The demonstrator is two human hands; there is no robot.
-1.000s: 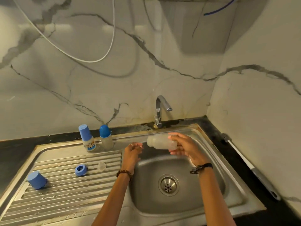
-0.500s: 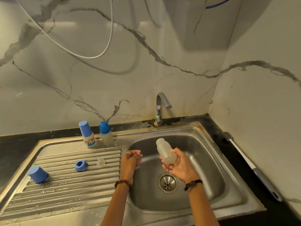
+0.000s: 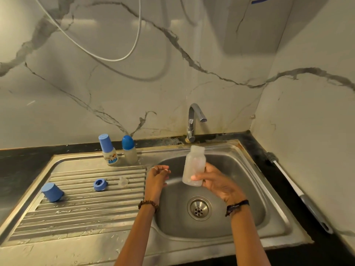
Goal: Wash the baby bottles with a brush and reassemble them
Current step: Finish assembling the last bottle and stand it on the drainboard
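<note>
Progress looks early from where I sit: right hand (image 3: 217, 182) grips one bare bottle (image 3: 194, 167) upright over the sink (image 3: 269, 217); left hand (image 3: 156, 176) loosely curled, holding nothing; ring (image 3: 100, 184), teat (image 3: 123, 181), cap (image 3: 52, 191) loose on drainboard; brush (image 3: 299, 192) untouched on counter; two capped bottles (image 3: 119, 150) waiting.

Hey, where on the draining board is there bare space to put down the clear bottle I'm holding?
The ribbed steel draining board is bare along its near half, below the blue cap and blue screw ring. It is crowded at the back, where two capped baby bottles stand, and around the clear teat.
</note>
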